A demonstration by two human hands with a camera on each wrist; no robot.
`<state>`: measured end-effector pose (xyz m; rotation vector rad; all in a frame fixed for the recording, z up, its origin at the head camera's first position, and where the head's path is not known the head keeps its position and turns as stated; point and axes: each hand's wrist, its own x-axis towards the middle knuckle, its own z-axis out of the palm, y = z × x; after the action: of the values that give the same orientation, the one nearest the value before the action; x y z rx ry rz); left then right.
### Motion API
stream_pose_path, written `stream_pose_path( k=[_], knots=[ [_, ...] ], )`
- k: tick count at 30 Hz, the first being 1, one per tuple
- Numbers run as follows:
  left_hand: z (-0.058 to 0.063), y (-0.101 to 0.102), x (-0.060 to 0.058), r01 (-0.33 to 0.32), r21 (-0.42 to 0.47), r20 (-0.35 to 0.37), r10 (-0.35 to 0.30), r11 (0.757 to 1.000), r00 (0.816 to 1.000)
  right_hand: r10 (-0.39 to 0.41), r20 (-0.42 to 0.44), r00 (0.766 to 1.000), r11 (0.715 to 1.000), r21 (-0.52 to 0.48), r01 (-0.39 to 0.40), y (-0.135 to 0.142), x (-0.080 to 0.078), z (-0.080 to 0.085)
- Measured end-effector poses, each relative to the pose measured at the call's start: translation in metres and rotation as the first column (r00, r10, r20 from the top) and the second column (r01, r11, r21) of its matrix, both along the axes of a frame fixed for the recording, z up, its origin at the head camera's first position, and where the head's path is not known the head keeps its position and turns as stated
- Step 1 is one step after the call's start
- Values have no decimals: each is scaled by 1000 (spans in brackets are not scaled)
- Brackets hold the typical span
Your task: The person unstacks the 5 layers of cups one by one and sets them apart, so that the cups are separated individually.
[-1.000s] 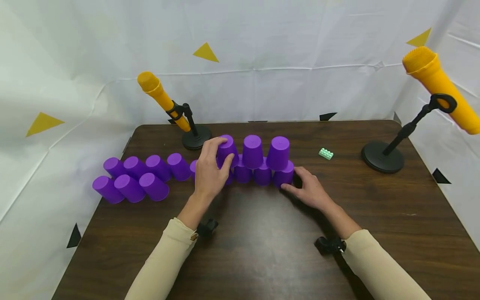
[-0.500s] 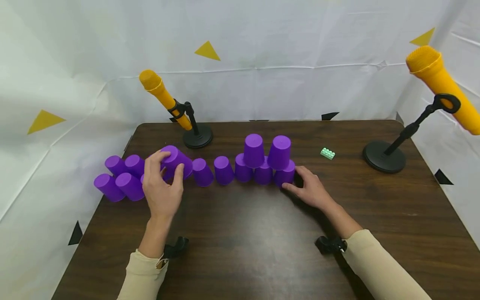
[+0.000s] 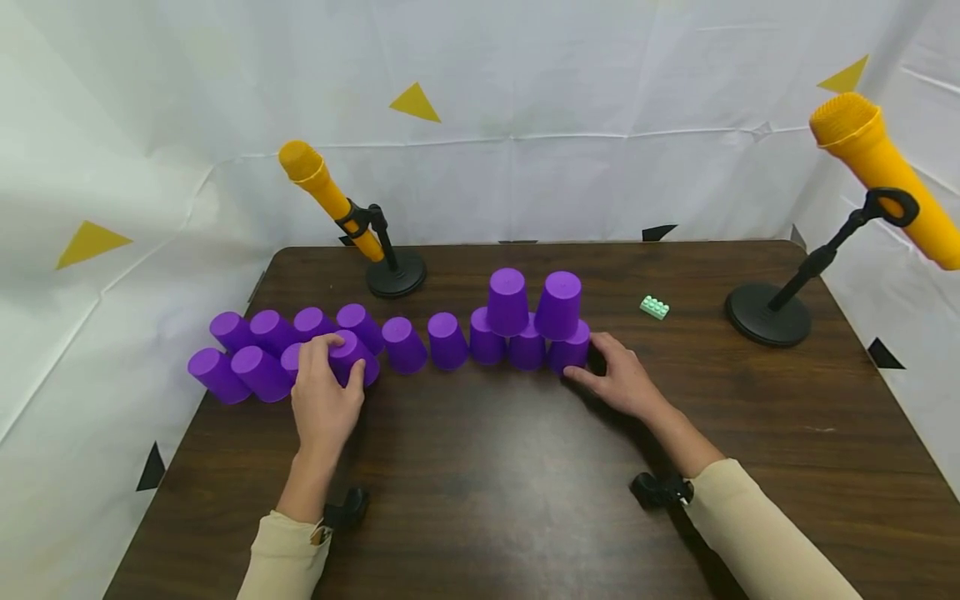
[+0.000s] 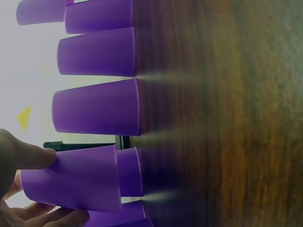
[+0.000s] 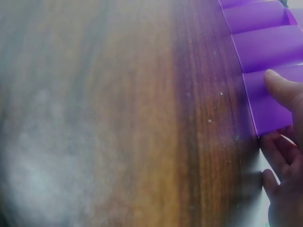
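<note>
In the head view my left hand [image 3: 325, 404] grips an upside-down purple cup [image 3: 352, 357] at the front right of the left cup group. The left wrist view has the thumb [image 4: 35, 156] on one side of this cup [image 4: 75, 177] and fingers on the other, its rim held a little above the tabletop. My right hand [image 3: 618, 377] holds the rightmost bottom cup [image 3: 568, 352] between thumb and fingers. Two purple cups, one of them this upper cup [image 3: 559, 304], stand upside down across three bottom cups. Left of these stand two single cups, including this cup [image 3: 447, 342].
Several more upside-down purple cups [image 3: 258, 375] stand in two rows at the left. A yellow microphone [image 3: 327, 196] on a black stand is behind them, another yellow microphone [image 3: 885, 175] at the right. A small mint-green toy brick [image 3: 655, 307] lies on the brown table [image 3: 510, 500].
My left hand has taken the left upper cup off the stack, carried it left and lowered it to the front of the left group. My right hand has stayed at its cup.
</note>
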<state>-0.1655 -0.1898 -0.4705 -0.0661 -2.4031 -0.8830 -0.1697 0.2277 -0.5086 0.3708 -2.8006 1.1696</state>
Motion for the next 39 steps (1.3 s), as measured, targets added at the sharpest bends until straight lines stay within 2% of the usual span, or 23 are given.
stream_pose_path(
  k=[7,13,23,33,39],
  knots=[
    [-6,1,-2,-8,-29,54,9,1000,999,1,2,1000,1000,-7,-1,0,0,0],
    [-12,0,-4,0,-38,58,2,999,998,0,7,1000,1000,-11,0,0,0,0],
    [-12,-1,-4,-16,-46,54,19,999,998,1,2,1000,1000,-10,-1,0,0,0],
    [-8,-3,-2,-19,-45,42,21,999,999,-3,11,1000,1000,-11,3,0,0,-1],
    [6,-2,2,-19,-34,-4,19,999,1000,-1,7,1000,1000,-9,1,1,-1,-2]
  ],
)
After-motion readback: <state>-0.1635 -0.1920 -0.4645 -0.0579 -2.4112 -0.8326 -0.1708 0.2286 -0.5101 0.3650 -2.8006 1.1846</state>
